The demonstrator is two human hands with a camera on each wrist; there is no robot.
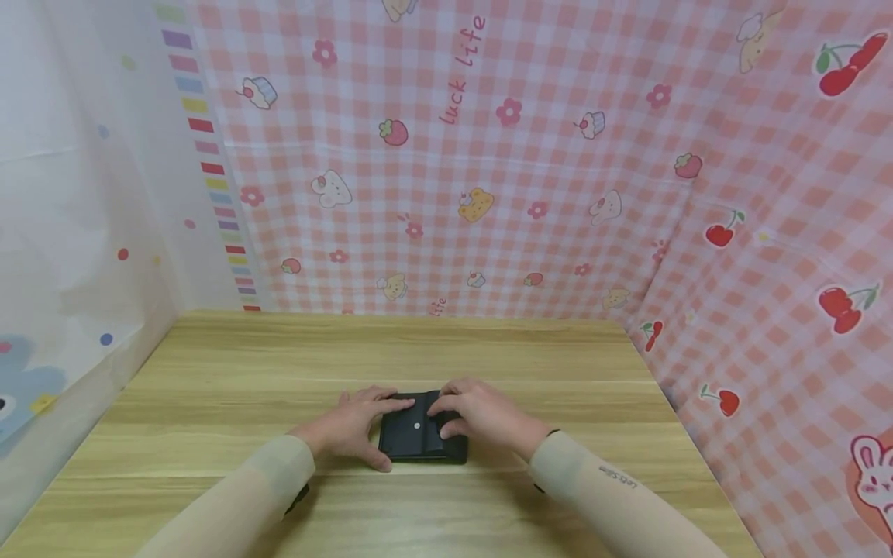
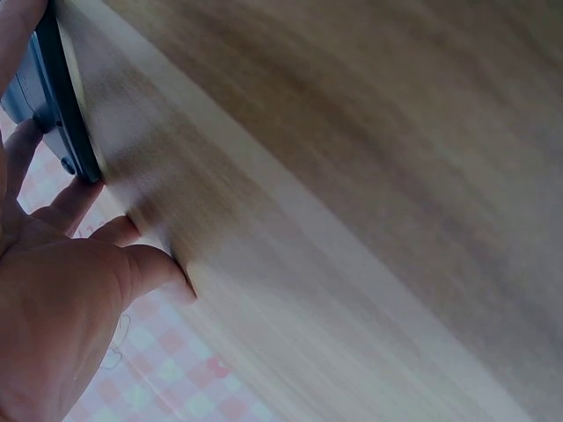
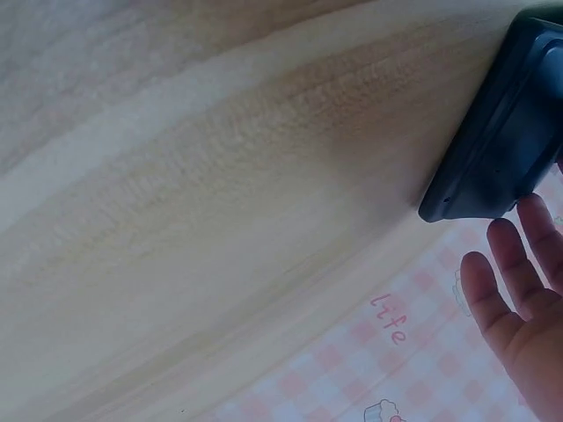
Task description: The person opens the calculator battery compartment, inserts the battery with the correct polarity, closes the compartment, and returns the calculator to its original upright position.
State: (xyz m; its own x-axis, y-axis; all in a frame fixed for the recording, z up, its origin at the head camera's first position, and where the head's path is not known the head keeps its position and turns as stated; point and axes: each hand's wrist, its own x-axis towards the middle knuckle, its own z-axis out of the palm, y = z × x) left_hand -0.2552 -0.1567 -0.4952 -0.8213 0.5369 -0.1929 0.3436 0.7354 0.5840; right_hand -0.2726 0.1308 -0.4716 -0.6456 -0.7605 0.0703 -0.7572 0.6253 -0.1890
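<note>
A black flat rectangular case (image 1: 405, 440) lies on the wooden table, with a raised panel across its right part and a small white round spot near its middle. My left hand (image 1: 352, 428) holds its left end, thumb at the near left corner and a forefinger over the far edge. In the left wrist view, the outer fingers (image 2: 158, 268) spread onto the table beside it. My right hand (image 1: 484, 415) is over the right part, with bent forefinger and thumb at the raised panel. In the right wrist view, the case (image 3: 501, 132) shows a smooth rim, and the other fingers stand apart beyond it.
The wooden table (image 1: 209, 372) reaches back to a pink checked cloth (image 1: 432, 170) with printed cakes and fruit. More checked cloth (image 1: 774, 256) hangs along the right side, and a white cloth (image 1: 77, 194) hangs along the left.
</note>
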